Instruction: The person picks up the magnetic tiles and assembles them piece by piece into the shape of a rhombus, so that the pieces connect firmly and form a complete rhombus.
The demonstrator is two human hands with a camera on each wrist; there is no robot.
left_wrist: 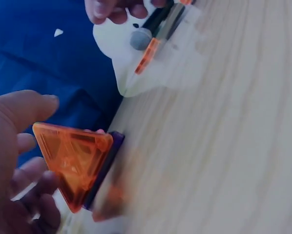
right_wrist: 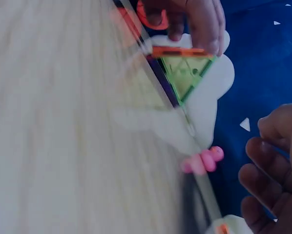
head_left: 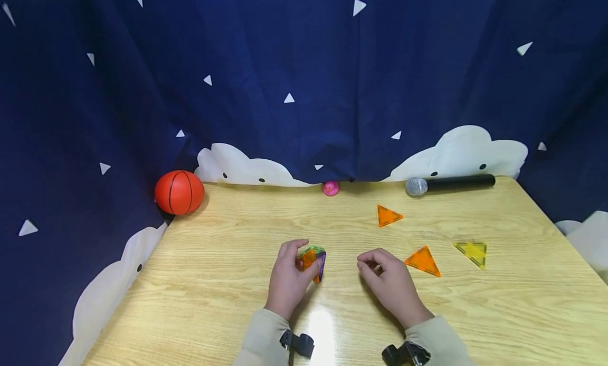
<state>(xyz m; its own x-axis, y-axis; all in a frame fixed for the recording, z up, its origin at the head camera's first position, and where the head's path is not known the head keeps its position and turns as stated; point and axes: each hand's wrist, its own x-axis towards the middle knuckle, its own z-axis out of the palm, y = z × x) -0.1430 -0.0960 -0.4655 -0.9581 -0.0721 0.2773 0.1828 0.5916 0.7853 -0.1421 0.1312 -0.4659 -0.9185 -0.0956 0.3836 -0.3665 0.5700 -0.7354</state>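
Note:
Near the table's middle stands a small cluster of translucent magnetic tiles, with an orange triangle (left_wrist: 73, 158), a green triangle (right_wrist: 187, 78) and a purple tile (head_left: 322, 265) set edge to edge. My left hand (head_left: 291, 279) is cupped loosely about it from the left. In the left wrist view the thumb is apart from the orange triangle, while the other fingertips are right at its edge. To the right of the cluster, my right hand (head_left: 390, 287) hovers with bent, relaxed fingers and nothing in them. A loose orange triangle (head_left: 424, 261) lies just beyond it.
A yellow triangle (head_left: 473, 253) and another orange triangle (head_left: 389, 216) lie on the right half of the wooden table (head_left: 214, 281). At the back are a red toy basketball (head_left: 179, 192), a pink duck (head_left: 330, 188) and a microphone (head_left: 448, 183), before a blue curtain (head_left: 266, 49).

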